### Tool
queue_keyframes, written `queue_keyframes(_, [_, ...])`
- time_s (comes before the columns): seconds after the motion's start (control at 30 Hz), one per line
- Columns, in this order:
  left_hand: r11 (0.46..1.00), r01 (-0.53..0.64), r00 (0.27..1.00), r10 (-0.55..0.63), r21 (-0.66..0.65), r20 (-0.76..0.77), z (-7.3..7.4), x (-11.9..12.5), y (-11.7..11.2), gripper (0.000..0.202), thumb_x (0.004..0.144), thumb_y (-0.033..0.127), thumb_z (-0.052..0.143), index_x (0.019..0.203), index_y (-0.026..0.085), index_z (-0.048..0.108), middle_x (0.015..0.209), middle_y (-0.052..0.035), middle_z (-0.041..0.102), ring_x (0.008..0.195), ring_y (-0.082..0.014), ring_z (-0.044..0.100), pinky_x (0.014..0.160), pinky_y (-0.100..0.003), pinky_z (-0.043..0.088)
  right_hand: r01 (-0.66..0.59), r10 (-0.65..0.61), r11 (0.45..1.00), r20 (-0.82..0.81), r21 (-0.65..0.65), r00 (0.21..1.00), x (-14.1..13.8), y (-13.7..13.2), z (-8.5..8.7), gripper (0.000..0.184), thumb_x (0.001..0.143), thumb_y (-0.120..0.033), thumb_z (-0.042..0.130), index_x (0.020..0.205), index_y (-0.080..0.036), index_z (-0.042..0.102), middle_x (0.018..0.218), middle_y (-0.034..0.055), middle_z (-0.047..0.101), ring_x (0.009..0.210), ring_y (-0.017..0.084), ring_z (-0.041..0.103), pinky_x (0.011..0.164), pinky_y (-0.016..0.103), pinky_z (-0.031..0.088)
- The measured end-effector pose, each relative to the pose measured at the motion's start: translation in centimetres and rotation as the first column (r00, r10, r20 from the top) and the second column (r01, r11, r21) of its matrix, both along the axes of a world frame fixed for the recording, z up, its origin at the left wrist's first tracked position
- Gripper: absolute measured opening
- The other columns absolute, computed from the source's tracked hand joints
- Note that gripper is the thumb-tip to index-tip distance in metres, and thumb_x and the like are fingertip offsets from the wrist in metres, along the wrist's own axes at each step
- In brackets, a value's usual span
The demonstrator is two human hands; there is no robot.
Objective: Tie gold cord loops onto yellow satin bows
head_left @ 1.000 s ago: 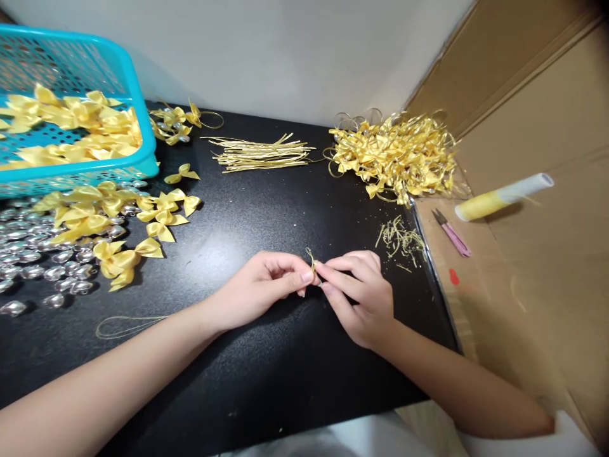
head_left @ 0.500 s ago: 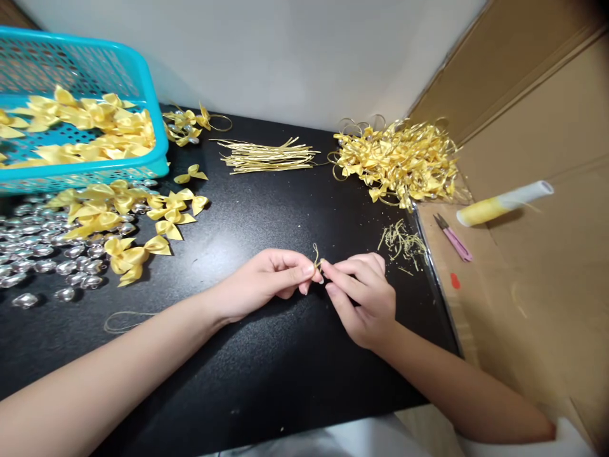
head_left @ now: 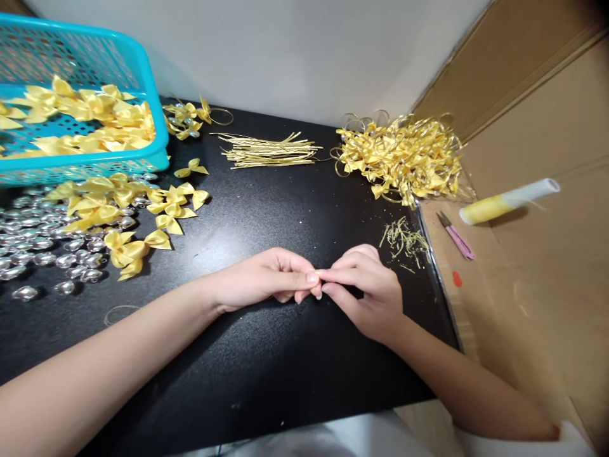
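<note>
My left hand (head_left: 280, 277) is closed in a pinch over the black table, thumb on top of the bent fingers. The gold cord it held a moment ago is hidden between the fingertips. Touching its thumb tip is the index finger of my right hand (head_left: 368, 289), whose thumb sits just below. What the right fingertips hold, if anything, is too small to make out. Beyond both hands lies a row of cut gold cords (head_left: 271, 152). Yellow ribbon bows (head_left: 128, 252) and silver beads (head_left: 71, 260) are spread left of my left hand.
A turquoise basket (head_left: 159, 136) of yellow bows stands back left. At the back right is a heap of looped gold bows (head_left: 399, 158). Cord scraps (head_left: 405, 240), pink thread snips (head_left: 457, 236) and a thread tube (head_left: 509, 202) are at right. A thin loop (head_left: 118, 312) lies by my left forearm.
The small gold cord loop that stood up from my left fingertips is out of sight. My right fingertips have come against the left thumb. The view has shifted slightly.
</note>
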State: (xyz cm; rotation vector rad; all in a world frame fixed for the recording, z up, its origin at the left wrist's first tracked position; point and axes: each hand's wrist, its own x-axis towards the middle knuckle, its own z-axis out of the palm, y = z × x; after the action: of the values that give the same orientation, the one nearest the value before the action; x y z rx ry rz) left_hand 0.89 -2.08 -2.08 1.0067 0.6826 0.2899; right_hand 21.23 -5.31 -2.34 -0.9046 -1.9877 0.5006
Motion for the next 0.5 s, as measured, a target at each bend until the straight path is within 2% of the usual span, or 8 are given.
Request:
queue_keyframes(0.13, [0.994, 0.087, 0.996, -0.086, 0.066, -0.008, 0.0, -0.2, 0.1, 0.035, 0.084, 0.047, 0.065, 0.075, 0.013, 0.069, 0.057, 0.0039, 0.049, 0.053, -0.0066, 0.037, 0.051, -0.021, 0.024, -0.104, 0.101, 0.993, -0.071, -0.048, 0.992, 0.2, 0.8, 0.5, 0.004, 0.081, -0.018, 0.074, 0.082, -0.022, 0.073, 0.07, -0.0011, 0.069, 0.068, 0.013, 0.06, 0.071, 0.034, 0.042])
queue_keyframes(0.2, [0.99, 0.111, 0.994, -0.112, 0.082, 0.0, -0.1, -0.2, 0.1, 0.037, 0.084, 0.049, 0.064, 0.076, 0.013, 0.068, 0.058, 0.0041, 0.048, 0.053, -0.0067, 0.036, 0.051, -0.022, 0.023, -0.112, 0.108, 0.992, -0.077, -0.054, 0.991, 0.1, 1.0, 0.6, 0.005, 0.08, -0.019, 0.075, 0.082, -0.022, 0.072, 0.07, -0.0015, 0.069, 0.067, 0.013, 0.06, 0.071, 0.034, 0.043])
queue_keyframes(0.4, [0.995, 0.055, 0.998, -0.057, 0.087, 0.013, -0.2, -0.2, 0.2, 0.04, 0.082, 0.052, 0.066, 0.072, 0.013, 0.065, 0.057, 0.0044, 0.046, 0.055, -0.0073, 0.036, 0.053, -0.022, 0.024, 0.019, -0.03, 0.997, -0.143, -0.077, 0.989, -0.1, 0.2, 0.6, 0.019, 0.074, -0.02, 0.08, 0.069, -0.019, 0.062, 0.065, -0.0013, 0.064, 0.065, 0.014, 0.059, 0.069, 0.034, 0.045])
queue_keyframes(0.5, [0.997, 0.0, 1.0, -0.001, 0.08, 0.017, -0.3, -0.2, 0.0, 0.039, 0.082, 0.05, 0.067, 0.071, 0.013, 0.064, 0.057, 0.0047, 0.046, 0.054, -0.0068, 0.035, 0.052, -0.021, 0.025, 0.072, -0.078, 0.996, -0.135, -0.052, 0.988, -0.3, -0.6, 0.6, 0.016, 0.074, -0.021, 0.079, 0.07, -0.02, 0.063, 0.071, 0.0007, 0.066, 0.07, 0.015, 0.061, 0.071, 0.035, 0.047])
